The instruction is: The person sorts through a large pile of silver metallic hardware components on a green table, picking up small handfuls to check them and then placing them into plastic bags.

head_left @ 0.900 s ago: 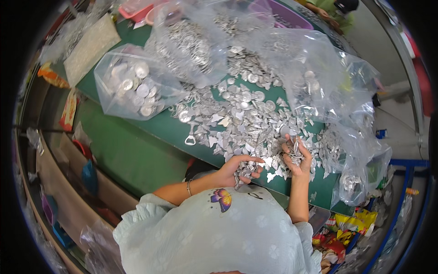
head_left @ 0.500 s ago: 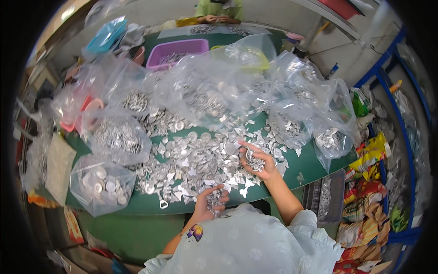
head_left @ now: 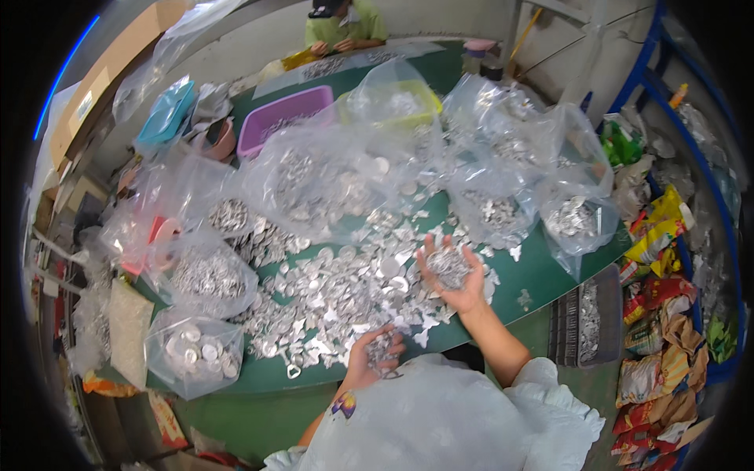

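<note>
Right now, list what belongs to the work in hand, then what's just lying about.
Work, it seems:
Metal pieces in the left hand and right hand
Loose pieces on the green table
Clear bags of pieces

Lying about, it seems:
Blue basin
Yellow packet
Red packet

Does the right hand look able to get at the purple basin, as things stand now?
Probably not easily: the right hand holds silvery pieces, and a filled clear bag lies between it and the purple basin farther back.
</note>
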The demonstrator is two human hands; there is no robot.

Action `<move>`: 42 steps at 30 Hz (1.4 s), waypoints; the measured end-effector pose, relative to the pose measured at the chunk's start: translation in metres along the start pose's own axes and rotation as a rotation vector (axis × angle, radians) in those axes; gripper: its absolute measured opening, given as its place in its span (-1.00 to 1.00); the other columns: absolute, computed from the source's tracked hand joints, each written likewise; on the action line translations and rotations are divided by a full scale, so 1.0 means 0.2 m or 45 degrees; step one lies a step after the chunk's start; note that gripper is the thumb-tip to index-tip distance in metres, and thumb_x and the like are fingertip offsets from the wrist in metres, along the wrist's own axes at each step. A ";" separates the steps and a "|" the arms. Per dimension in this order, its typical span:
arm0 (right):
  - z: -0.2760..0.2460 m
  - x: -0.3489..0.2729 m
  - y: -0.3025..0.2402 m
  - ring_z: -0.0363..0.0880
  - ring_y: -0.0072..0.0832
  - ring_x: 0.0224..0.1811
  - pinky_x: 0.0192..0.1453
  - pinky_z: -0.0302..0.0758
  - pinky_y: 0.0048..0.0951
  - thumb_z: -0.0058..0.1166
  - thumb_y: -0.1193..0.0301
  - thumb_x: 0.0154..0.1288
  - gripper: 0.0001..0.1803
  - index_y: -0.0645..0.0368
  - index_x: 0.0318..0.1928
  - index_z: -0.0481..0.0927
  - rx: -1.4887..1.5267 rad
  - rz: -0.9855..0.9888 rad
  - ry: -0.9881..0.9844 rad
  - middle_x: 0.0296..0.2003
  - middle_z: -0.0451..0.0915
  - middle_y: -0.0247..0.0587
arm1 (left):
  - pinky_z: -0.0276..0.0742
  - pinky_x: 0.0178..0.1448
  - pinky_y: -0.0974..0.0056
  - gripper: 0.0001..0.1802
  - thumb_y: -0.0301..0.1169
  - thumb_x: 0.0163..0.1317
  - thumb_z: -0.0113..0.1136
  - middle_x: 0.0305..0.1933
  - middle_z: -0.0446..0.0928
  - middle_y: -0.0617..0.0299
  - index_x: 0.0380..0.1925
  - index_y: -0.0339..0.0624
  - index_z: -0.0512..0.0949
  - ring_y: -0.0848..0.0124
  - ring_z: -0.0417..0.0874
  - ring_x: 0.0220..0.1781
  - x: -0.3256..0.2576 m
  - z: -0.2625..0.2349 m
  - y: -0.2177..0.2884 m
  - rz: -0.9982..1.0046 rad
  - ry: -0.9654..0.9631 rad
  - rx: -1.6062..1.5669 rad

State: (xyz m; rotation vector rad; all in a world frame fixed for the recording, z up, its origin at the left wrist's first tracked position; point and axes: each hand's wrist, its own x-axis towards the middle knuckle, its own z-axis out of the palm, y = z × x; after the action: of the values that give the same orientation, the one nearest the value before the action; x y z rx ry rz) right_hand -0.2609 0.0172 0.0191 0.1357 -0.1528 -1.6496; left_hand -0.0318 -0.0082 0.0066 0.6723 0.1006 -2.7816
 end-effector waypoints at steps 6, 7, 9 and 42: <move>0.01 -0.02 -0.03 0.32 -0.48 -0.23 -0.39 0.33 -0.53 -0.05 0.43 0.14 -0.83 0.07 -0.22 0.47 -0.003 0.008 0.118 -0.26 0.39 -0.35 | 0.15 -0.66 0.54 -0.74 -0.35 0.14 -0.05 -0.33 0.30 0.16 -0.16 -0.17 0.32 0.47 0.28 -0.40 0.02 -0.01 -0.01 -0.031 -0.006 0.029; 0.01 -0.02 -0.04 0.31 -0.48 -0.27 -0.41 0.30 -0.52 -0.05 0.43 0.15 -0.86 0.07 -0.24 0.46 -0.003 0.000 0.181 -0.31 0.38 -0.35 | 0.15 -0.66 0.54 -0.74 -0.35 0.14 -0.05 -0.32 0.30 0.15 -0.16 -0.17 0.32 0.47 0.28 -0.41 0.02 0.00 -0.01 -0.028 0.007 0.047; 0.04 -0.03 -0.05 0.30 -0.47 -0.36 -0.45 0.24 -0.52 -0.06 0.43 0.16 -0.90 0.08 -0.28 0.44 -0.009 -0.020 0.304 -0.40 0.36 -0.35 | 0.15 -0.66 0.53 -0.74 -0.35 0.14 -0.04 -0.32 0.32 0.15 -0.16 -0.17 0.33 0.46 0.30 -0.41 0.02 -0.01 -0.02 -0.032 0.003 0.024; 0.25 0.44 0.84 0.36 -0.41 -0.45 -0.53 0.29 -0.45 -0.04 0.35 0.16 -0.89 0.10 -0.35 0.40 -0.849 0.872 0.581 -0.47 0.41 -0.28 | 0.09 -0.68 0.60 -0.70 -0.30 0.17 -0.04 -0.37 0.34 0.23 -0.12 -0.18 0.39 0.55 0.33 -0.45 -0.07 -0.10 0.00 0.105 -0.193 -0.106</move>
State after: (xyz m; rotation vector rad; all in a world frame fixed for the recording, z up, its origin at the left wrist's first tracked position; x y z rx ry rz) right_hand -0.1134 -0.0834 0.0984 -0.0522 0.6340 -0.8852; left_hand -0.0099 -0.0022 -0.0053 0.4342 0.1532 -2.7208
